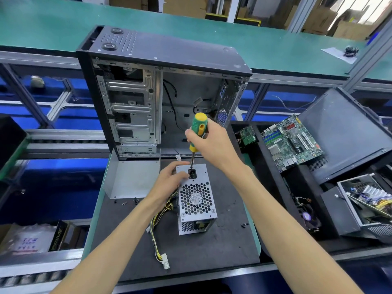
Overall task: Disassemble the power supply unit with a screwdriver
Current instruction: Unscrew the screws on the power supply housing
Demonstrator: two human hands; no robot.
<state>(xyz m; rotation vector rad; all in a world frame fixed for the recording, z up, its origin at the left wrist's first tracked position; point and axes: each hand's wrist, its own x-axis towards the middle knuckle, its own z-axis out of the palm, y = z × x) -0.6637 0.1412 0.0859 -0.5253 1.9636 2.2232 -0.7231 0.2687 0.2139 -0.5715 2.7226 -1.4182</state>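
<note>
a: item one, power supply unit — where did it sit?
b: lower centre of the frame, on the dark mat of the bench, fan grille facing up, power socket toward the far end. its cable bundle trailed off the left side and ended in a white connector nearer the bottom of the frame.

a: item two, screwdriver?
b: green and yellow handle, just above centre, shaft pointing down, tip at the unit's top face just beside the socket.

a: the hands?
b: right hand had its fingers clenched round the screwdriver handle. left hand lay against the far left corner of the unit, fingers curled over its edge and grasping it.

a: other stock?
b: open computer case standing upright behind the unit, upper centre, drive cage visible on its left. a grey metal panel stood at the case's foot, left of the unit. small loose screws lay on the mat below that panel. motherboard at the right of the frame, propped in a black bin; a second opened unit sat at the lower right edge.
</note>
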